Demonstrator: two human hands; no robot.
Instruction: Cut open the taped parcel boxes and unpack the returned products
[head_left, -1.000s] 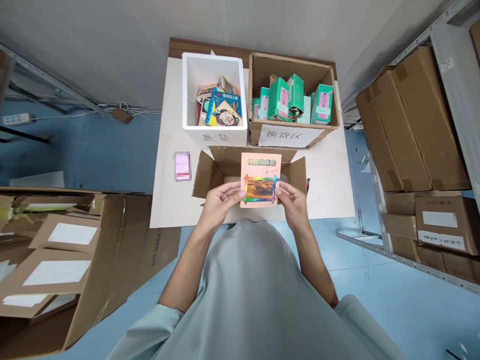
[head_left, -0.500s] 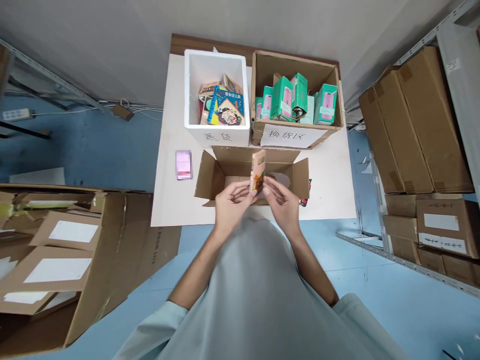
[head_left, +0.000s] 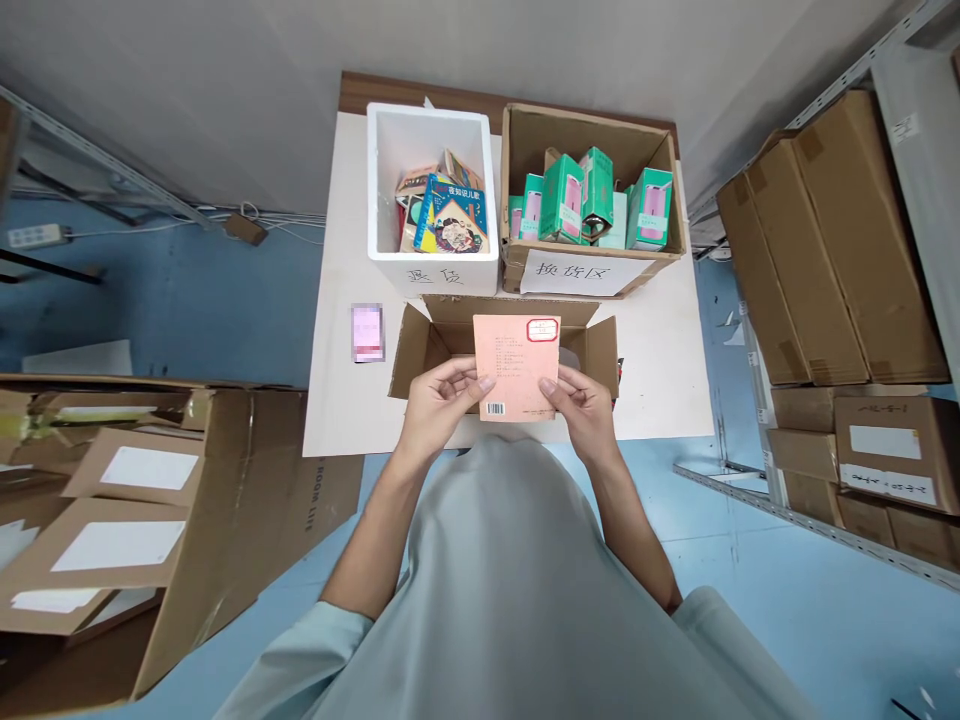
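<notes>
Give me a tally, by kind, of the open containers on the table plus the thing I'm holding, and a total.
Foam box: 1
Cardboard boxes: 2 (back box, front box)
Book: 1
Total: 4

From here I see one thin pink book (head_left: 517,365), closed, its back cover facing up at me. I make out lines of small print, a red-bordered white label at the upper right and a barcode at the lower left. It sits upright in my view, raised near the desk's front edge.
</notes>
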